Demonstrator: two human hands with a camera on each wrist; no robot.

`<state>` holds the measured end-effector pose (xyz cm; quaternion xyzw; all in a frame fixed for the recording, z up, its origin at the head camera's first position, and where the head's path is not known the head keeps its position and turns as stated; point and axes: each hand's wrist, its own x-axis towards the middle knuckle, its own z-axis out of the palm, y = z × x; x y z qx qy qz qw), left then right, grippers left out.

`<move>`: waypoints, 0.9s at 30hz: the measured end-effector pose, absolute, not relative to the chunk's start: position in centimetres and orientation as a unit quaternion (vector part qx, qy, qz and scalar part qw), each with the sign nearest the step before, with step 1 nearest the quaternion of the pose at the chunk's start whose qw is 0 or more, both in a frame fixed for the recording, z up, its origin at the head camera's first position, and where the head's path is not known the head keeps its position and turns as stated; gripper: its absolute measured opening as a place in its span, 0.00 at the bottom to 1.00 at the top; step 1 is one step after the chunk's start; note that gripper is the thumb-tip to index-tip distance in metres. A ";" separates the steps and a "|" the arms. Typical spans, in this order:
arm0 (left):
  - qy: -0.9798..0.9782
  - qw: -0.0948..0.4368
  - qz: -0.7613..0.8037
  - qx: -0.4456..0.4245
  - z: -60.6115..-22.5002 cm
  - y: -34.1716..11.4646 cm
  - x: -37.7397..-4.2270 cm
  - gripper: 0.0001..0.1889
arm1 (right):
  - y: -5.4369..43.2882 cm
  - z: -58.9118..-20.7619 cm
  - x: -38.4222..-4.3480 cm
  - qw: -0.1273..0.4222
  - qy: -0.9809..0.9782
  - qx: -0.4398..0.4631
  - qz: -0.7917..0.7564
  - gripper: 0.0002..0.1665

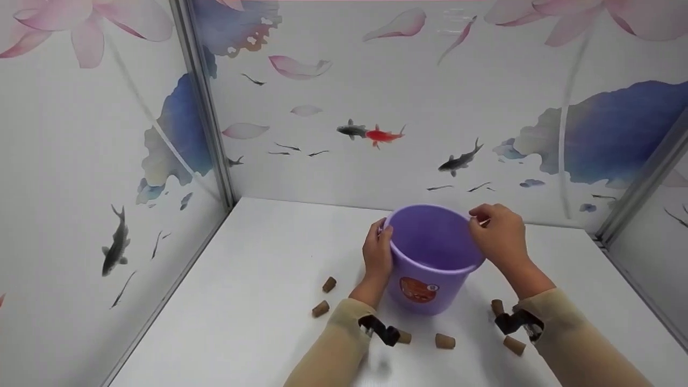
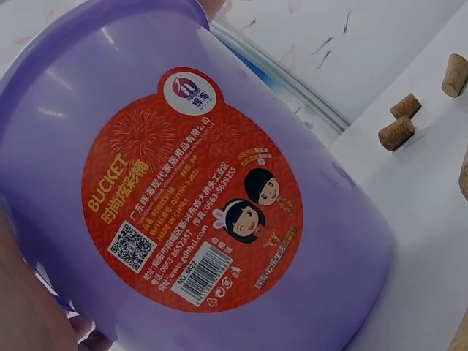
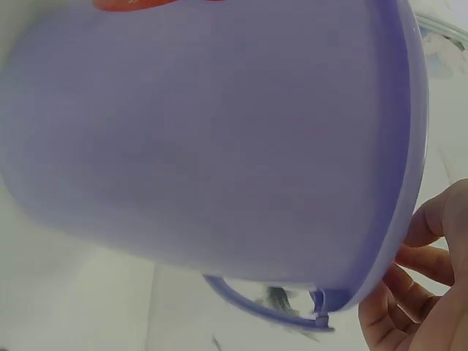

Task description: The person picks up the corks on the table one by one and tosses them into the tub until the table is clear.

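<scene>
A purple bucket (image 1: 398, 287) stands upright on the white table, its mouth facing up and a red round label (image 2: 197, 190) on its near side. My left hand (image 1: 378, 253) grips the bucket's left side just below the rim, thumb near the edge. At the right part of the rim, my right hand (image 1: 501, 236) has curled fingers, with thumb and fingertips at the edge. The right wrist view shows those fingers (image 3: 420, 263) against the rim, close to the bucket's purple handle (image 3: 256, 311), which hangs down the side.
Several brown corks lie around the bucket: two at its left, one cork (image 1: 329, 284) behind another (image 1: 321, 308); one cork (image 1: 445, 341) in front; others, including one cork (image 1: 514, 345), at the right. White panels with painted fish and lotus enclose the table (image 1: 258, 269).
</scene>
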<state>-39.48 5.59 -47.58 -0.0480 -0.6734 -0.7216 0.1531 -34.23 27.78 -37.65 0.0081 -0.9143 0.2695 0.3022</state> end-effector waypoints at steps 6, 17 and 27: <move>-0.674 0.161 -0.720 -0.046 -47.1 5.3 -39.7 0.26 | 28.3 -37.4 -33.6 0.319 -0.913 0.016 0.255 0.13; -0.691 0.163 -0.703 -0.045 -47.9 5.3 -39.1 0.25 | 30.3 -38.9 -30.1 0.337 -0.907 -0.021 0.253 0.14; -0.683 0.152 -0.713 -0.047 -47.7 5.6 -39.4 0.26 | 33.3 -39.7 -28.5 0.333 -0.909 -0.035 0.248 0.15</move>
